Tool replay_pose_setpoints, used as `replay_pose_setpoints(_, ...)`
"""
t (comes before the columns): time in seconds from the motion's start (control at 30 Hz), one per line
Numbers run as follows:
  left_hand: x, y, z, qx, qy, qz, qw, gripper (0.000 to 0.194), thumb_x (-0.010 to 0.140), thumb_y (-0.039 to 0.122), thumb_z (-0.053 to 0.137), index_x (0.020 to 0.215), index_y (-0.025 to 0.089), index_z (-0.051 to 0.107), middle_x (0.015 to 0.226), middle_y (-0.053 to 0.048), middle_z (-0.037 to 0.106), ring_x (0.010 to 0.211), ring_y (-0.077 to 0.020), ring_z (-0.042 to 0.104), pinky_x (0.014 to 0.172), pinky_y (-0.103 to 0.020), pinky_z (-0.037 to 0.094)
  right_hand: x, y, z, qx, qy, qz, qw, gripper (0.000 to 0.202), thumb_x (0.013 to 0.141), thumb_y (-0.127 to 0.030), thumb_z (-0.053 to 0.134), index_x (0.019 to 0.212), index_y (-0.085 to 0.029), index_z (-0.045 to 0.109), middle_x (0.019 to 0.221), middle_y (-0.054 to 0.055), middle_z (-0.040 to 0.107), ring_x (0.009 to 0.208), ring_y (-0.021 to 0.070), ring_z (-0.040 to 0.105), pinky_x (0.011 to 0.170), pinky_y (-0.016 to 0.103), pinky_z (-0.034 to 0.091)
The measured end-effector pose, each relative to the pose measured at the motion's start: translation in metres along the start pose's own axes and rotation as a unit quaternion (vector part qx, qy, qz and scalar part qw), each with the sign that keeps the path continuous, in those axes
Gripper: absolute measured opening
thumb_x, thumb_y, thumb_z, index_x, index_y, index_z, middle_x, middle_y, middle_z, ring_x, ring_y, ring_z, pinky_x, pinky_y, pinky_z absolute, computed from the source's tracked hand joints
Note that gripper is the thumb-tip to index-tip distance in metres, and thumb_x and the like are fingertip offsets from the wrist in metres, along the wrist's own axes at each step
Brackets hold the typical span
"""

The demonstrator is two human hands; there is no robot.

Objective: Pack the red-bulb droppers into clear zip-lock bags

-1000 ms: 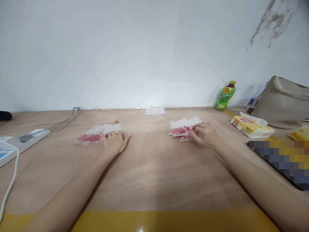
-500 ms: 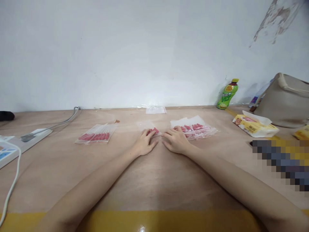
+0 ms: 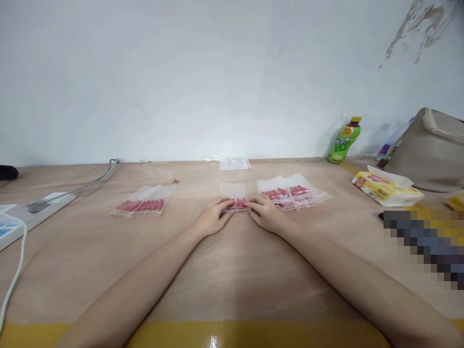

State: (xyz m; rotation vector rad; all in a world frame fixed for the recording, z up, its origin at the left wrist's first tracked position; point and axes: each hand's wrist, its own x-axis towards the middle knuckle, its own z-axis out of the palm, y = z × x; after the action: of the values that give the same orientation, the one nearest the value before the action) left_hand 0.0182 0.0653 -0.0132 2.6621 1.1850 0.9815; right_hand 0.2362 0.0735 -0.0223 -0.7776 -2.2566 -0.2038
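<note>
A small clear plastic bag (image 3: 232,191) with several red, finger-shaped pieces in it lies at the middle of the table. My left hand (image 3: 213,215) is closed on its lower left corner, thumb and fingers together. At the opposite lower corner my right hand (image 3: 267,214) pinches the bag's right edge. Just right of that hand is an overlapping pile of similar filled bags (image 3: 299,191). Another few filled bags (image 3: 141,205) lie to the left, apart from my hands. What the red pieces are, I cannot make out.
Against the wall lie flat plastic bags (image 3: 234,165). A green drink bottle (image 3: 344,140), a yellow tissue pack (image 3: 386,188) and a beige bag (image 3: 427,150) stand at the right. On the left are a power strip (image 3: 54,211) with its grey cable and a white cable (image 3: 18,270).
The middle bag, earlier partly covered by my left hand, has shifted right and now lies between both hands. My right hand has moved off the right pile's edge onto this bag.
</note>
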Motion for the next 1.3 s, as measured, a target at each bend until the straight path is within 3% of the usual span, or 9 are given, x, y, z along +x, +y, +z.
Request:
replay_pose_setpoints(0.2, 0.005, 0.004, 0.002, -0.002, 0.011, -0.003, 1.0, 0.029, 0.084, 0.029, 0.053, 0.11, 0.016, 0.058, 0.108, -0.009, 0.058, 0.099, -0.0209, 0.056, 0.088, -0.035, 0.047, 0.003, 0.005, 0.006, 0.002, -0.002, -0.014, 1.0, 0.019, 0.082, -0.012, 0.048, 0.079, -0.018, 0.066, 0.082, 0.006, 0.061, 0.084, 0.018, 0.052, 0.081, 0.037, 0.043)
replay_pose_setpoints(0.37, 0.015, 0.007, 0.01, 0.008, 0.025, -0.011, 1.0, 0.023, 0.082, 0.022, 0.053, 0.103, 0.017, 0.061, 0.098, -0.006, 0.061, 0.091, -0.0194, 0.058, 0.083, -0.034, 0.048, 0.004, 0.004, 0.005, 0.003, 0.011, -0.029, 1.0, 0.02, 0.084, -0.012, 0.047, 0.078, -0.016, 0.066, 0.081, 0.007, 0.062, 0.083, 0.0173, 0.052, 0.079, 0.033, 0.047)
replay_pose_setpoints(0.57, 0.021, 0.004, 0.012, 0.034, 0.031, -0.036, 0.998, 0.025, 0.076, 0.033, 0.063, 0.095, 0.017, 0.064, 0.089, -0.006, 0.062, 0.084, -0.0206, 0.057, 0.078, -0.034, 0.047, 0.004, 0.002, 0.005, 0.012, 0.017, -0.035, 0.999, 0.021, 0.084, -0.012, 0.045, 0.08, -0.014, 0.065, 0.084, 0.009, 0.062, 0.081, 0.0165, 0.056, 0.072, 0.029, 0.05)
replay_pose_setpoints(0.87, 0.02, -0.001, 0.014, 0.063, 0.043, -0.071, 0.995, 0.017, 0.075, 0.021, 0.063, 0.091, 0.018, 0.064, 0.085, -0.005, 0.06, 0.081, -0.0208, 0.057, 0.075, -0.033, 0.047, 0.005, 0.004, 0.004, 0.017, 0.001, -0.059, 0.998, 0.025, 0.085, -0.01, 0.042, 0.072, -0.016, 0.063, 0.079, 0.008, 0.061, 0.08, 0.0159, 0.056, 0.068, 0.028, 0.047)
replay_pose_setpoints(1.0, 0.015, -0.007, 0.005, 0.043, 0.032, -0.048, 0.997, 0.021, 0.076, 0.023, 0.064, 0.096, 0.017, 0.063, 0.086, -0.005, 0.059, 0.077, -0.0174, 0.058, 0.07, -0.029, 0.049, 0.005, 0.002, 0.001, -0.041, 0.01, -0.066, 0.997, 0.023, 0.083, -0.011, 0.045, 0.072, -0.017, 0.064, 0.076, 0.005, 0.063, 0.074, 0.0146, 0.054, 0.077, 0.032, 0.041)
replay_pose_setpoints(1.17, 0.007, -0.005, -0.005, 0.029, 0.023, 0.014, 0.999, 0.041, 0.074, 0.041, 0.066, 0.106, 0.018, 0.059, 0.096, -0.006, 0.058, 0.09, -0.0204, 0.056, 0.08, -0.033, 0.048, 0.004, -0.001, -0.002, -0.124, 0.029, -0.023, 0.992, 0.015, 0.082, -0.016, 0.052, 0.074, -0.018, 0.065, 0.079, 0.003, 0.066, 0.075, 0.0145, 0.052, 0.079, 0.035, 0.031)
replay_pose_setpoints(1.3, 0.005, -0.004, -0.003, 0.03, 0.021, 0.073, 0.997, 0.035, 0.077, 0.036, 0.065, 0.106, 0.018, 0.06, 0.101, -0.007, 0.058, 0.093, -0.0184, 0.056, 0.081, -0.03, 0.048, 0.006, -0.002, -0.002, -0.15, 0.023, -0.043, 0.987, 0.018, 0.083, -0.016, 0.05, 0.072, -0.018, 0.064, 0.074, 0.002, 0.065, 0.075, 0.0139, 0.05, 0.082, 0.035, 0.027)
